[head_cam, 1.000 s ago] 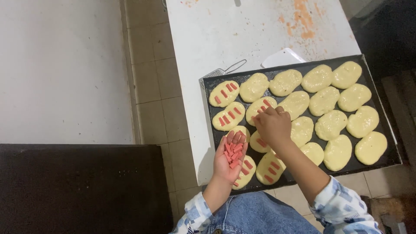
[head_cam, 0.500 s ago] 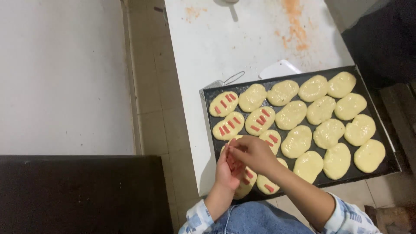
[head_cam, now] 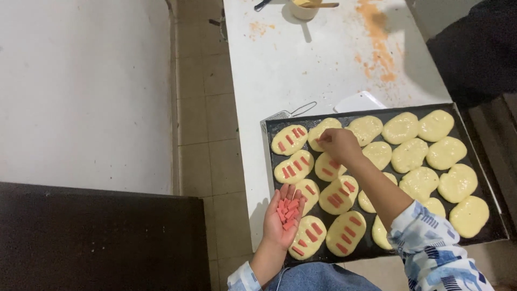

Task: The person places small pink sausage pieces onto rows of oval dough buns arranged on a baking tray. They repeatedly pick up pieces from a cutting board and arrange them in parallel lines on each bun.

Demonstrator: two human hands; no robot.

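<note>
A black baking tray (head_cam: 484,161) on a white table carries several pale yellow oval dough pieces (head_cam: 420,183). Those on the left bear red sausage strips. My left hand (head_cam: 283,218) lies palm up at the tray's near left corner, cupping a pile of red sausage strips (head_cam: 288,211). My right hand (head_cam: 339,144) reaches over the tray's far left part, fingertips pinching a strip above a plain dough piece (head_cam: 323,131) in the back row. My right forearm in a blue patterned sleeve hides part of the middle pieces.
The white table (head_cam: 301,75) has orange smears at its far side. A small bowl with a wooden utensil (head_cam: 307,6) stands at the far edge. A white scraper (head_cam: 358,102) and a wire tool (head_cam: 288,113) lie behind the tray. Tiled floor lies left; a dark surface (head_cam: 97,237) near left.
My right hand went from the dough to my left palm, took a strip, and now reaches to a back-row dough piece. The view has shifted, showing more of the table.
</note>
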